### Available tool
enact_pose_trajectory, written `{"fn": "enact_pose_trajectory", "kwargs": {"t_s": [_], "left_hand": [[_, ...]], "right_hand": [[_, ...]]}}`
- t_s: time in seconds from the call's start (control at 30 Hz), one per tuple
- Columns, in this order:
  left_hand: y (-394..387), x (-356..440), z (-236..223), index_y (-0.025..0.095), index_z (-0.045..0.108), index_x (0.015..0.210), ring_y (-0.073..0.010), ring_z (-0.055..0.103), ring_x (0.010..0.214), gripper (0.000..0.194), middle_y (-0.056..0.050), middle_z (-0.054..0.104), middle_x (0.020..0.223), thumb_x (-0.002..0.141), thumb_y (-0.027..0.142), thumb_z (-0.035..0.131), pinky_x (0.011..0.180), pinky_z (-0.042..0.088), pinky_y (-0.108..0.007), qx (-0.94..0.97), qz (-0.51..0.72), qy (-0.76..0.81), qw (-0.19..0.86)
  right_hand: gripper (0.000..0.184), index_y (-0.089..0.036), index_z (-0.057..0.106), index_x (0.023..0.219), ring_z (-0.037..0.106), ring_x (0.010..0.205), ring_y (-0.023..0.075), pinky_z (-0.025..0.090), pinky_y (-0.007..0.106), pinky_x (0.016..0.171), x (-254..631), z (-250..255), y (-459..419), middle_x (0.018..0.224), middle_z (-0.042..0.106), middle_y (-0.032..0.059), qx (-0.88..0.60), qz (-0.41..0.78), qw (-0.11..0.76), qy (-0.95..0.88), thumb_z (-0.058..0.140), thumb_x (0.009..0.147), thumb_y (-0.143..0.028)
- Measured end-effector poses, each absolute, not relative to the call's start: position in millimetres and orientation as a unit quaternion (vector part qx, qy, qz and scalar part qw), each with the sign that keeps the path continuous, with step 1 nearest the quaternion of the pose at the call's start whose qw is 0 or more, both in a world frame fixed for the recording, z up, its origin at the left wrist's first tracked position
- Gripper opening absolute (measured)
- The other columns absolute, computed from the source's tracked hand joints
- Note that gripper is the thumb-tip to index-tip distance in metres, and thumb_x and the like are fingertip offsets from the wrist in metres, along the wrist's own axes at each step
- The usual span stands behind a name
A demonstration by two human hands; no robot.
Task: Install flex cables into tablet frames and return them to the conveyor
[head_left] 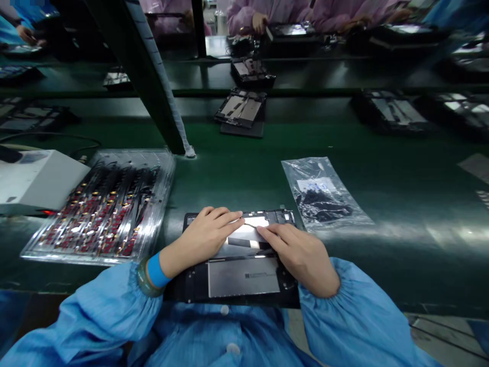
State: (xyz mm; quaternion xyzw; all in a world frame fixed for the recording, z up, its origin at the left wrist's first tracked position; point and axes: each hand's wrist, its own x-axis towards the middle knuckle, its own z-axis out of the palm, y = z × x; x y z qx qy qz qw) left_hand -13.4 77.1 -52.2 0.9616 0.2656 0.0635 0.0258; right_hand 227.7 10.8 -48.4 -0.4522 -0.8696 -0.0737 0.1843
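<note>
An opened tablet-like device (244, 278) with a black frame and silvery inner plates lies at the near edge of the green bench. My left hand (208, 237) rests on its upper left part, fingers stretched toward the middle. My right hand (301, 257) lies on its right side, fingertips pressed on the upper plate. Between the two sets of fingertips runs a thin pale strip or cable (252, 225); whether either hand pinches it is unclear.
A clear tray (103, 204) of several red and gold cable parts sits at left, beside a white box (34, 178). A plastic bag (323, 196) of small black parts lies at right. Other opened devices (240, 109) lie farther back; people in pink sleeves (260, 18) work opposite.
</note>
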Motion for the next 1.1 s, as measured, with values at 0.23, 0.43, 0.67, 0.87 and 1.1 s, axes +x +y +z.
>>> {"fn": "enact_pose_trajectory", "kwargs": {"t_s": [0.23,0.43,0.67,0.87,1.1], "left_hand": [[74.6,-10.5,-50.8,0.018,0.054,0.130,-0.0249,0.053,0.112,0.041,-0.007,0.058,0.136,0.090,0.010,0.049,0.085,0.039,-0.039,0.962,0.070,0.262,-0.004],[73.6,-9.7,-50.6,0.019,0.053,0.130,-0.0263,0.053,0.114,0.041,-0.008,0.057,0.137,0.091,0.011,0.049,0.085,0.039,-0.039,0.963,0.056,0.262,-0.015],[73.2,-8.5,-49.8,0.018,0.054,0.129,-0.0259,0.053,0.112,0.037,-0.006,0.058,0.137,0.094,0.012,0.045,0.085,0.040,-0.040,0.964,0.071,0.257,-0.024],[73.8,-9.8,-51.3,0.017,0.053,0.131,-0.0264,0.052,0.113,0.040,-0.006,0.056,0.139,0.092,0.011,0.046,0.086,0.040,-0.041,0.965,0.064,0.254,-0.017],[74.4,-10.4,-52.5,0.018,0.052,0.132,-0.0264,0.052,0.114,0.040,-0.008,0.056,0.138,0.094,0.012,0.044,0.085,0.041,-0.041,0.964,0.069,0.255,-0.012]], "right_hand": [[0.029,-0.012,0.065,0.113,0.060,0.080,0.0180,0.045,0.030,0.066,234.0,-52.6,12.8,0.099,0.070,0.0099,-0.457,-0.110,0.204,-0.859,0.045,0.093,-0.006],[0.031,-0.013,0.063,0.118,0.058,0.079,0.0176,0.044,0.029,0.068,232.9,-54.3,15.1,0.096,0.070,0.0090,-0.463,-0.115,0.186,-0.859,0.046,0.093,-0.005],[0.027,-0.016,0.065,0.114,0.056,0.077,0.0171,0.042,0.030,0.068,232.2,-58.4,16.8,0.096,0.070,0.0075,-0.468,-0.135,0.189,-0.853,0.053,0.091,-0.006],[0.028,-0.016,0.065,0.113,0.057,0.077,0.0167,0.042,0.030,0.068,231.6,-56.9,16.8,0.097,0.070,0.0072,-0.471,-0.136,0.181,-0.852,0.052,0.091,-0.005],[0.027,-0.017,0.065,0.113,0.056,0.076,0.0165,0.042,0.030,0.067,230.7,-56.6,17.4,0.098,0.069,0.0065,-0.478,-0.129,0.174,-0.851,0.051,0.091,-0.006]]}}
